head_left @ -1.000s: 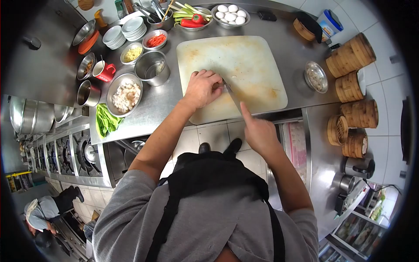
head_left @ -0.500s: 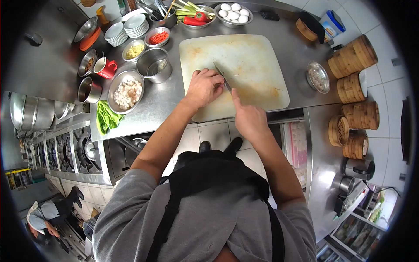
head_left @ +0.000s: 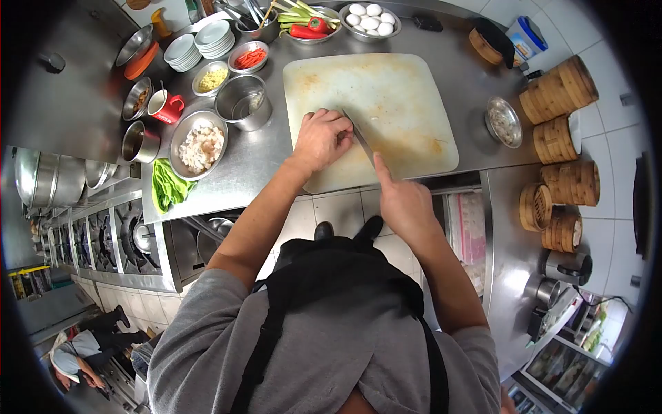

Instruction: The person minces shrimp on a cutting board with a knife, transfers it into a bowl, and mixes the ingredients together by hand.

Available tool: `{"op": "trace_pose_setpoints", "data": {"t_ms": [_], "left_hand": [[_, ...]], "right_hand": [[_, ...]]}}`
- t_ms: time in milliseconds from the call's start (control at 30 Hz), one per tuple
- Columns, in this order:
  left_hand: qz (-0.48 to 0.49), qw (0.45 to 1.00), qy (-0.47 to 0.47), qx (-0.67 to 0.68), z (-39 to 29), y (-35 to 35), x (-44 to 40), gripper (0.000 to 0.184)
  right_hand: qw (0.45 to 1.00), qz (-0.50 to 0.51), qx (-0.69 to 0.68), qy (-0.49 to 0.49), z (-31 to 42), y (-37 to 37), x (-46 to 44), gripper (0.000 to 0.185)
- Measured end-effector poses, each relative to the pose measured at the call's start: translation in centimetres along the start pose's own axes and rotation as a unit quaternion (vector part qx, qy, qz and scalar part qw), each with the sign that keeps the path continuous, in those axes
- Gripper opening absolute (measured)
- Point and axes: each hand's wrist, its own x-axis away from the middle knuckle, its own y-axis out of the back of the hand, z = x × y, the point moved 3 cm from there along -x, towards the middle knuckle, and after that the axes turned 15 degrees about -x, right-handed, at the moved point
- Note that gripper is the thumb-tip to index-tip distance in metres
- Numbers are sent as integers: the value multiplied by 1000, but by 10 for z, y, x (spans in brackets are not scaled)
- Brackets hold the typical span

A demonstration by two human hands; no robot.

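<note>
On the white cutting board (head_left: pixel 400 90), my left hand (head_left: pixel 322 140) presses down with curled fingers. Whatever small thing it pins is mostly hidden beneath the fingertips. My right hand (head_left: pixel 405 207) grips a kitchen knife (head_left: pixel 361 140), the index finger stretched along the top of the blade's near end. The blade slants up and left, its side close against the left fingertips. A few small scraps and brownish stains mark the board's surface.
Left of the board are a steel pot (head_left: pixel 244 103), a bowl of pale chopped pieces (head_left: pixel 200 146), and leafy greens (head_left: pixel 169 185). Behind it sit bowls of peppers (head_left: pixel 307 31) and eggs (head_left: pixel 372 22). Bamboo steamers (head_left: pixel 558 90) line the right; another person (head_left: pixel 86 348) stands lower left.
My right hand has drawn the knife back toward my body and slightly right. My left hand stays put. The other person at lower left has shifted a little.
</note>
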Motion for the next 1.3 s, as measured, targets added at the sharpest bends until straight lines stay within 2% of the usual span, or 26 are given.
{"op": "trace_pose_setpoints", "data": {"t_ms": [167,267,400,500,600,767,967,1100,1200,1300], "left_hand": [[-3,1000,-5,-8,-1,1,-1,17],[-10,1000,16,22,0,7,2,18],[-3,999,1,32,5,5,6,19],[5,1000,3,24,5,3,3,19],[-16,999,-2,30,6,3,3,19],[-6,1000,-5,29,4,3,3,20],[-39,997,11,60,6,7,11,20],[-27,999,2,44,6,5,9,20],[-29,999,5,39,5,7,10,19],[-25,999,-6,36,5,5,10,18]], "right_hand": [[999,-1,0,-39,1,-11,-28,68],[1000,4,-11,-5,-11,-6,7,68],[1000,10,-18,-13,-7,10,23,69],[1000,-19,-7,14,-3,8,13,69],[1000,25,-7,-16,5,4,1,71],[1000,-16,7,-11,-1,-24,-38,77],[1000,-4,-27,5,-12,-8,16,72],[999,-21,-26,-4,-4,5,17,71],[1000,-3,-17,2,5,3,7,71],[999,37,-13,-32,8,-9,-17,71]]}}
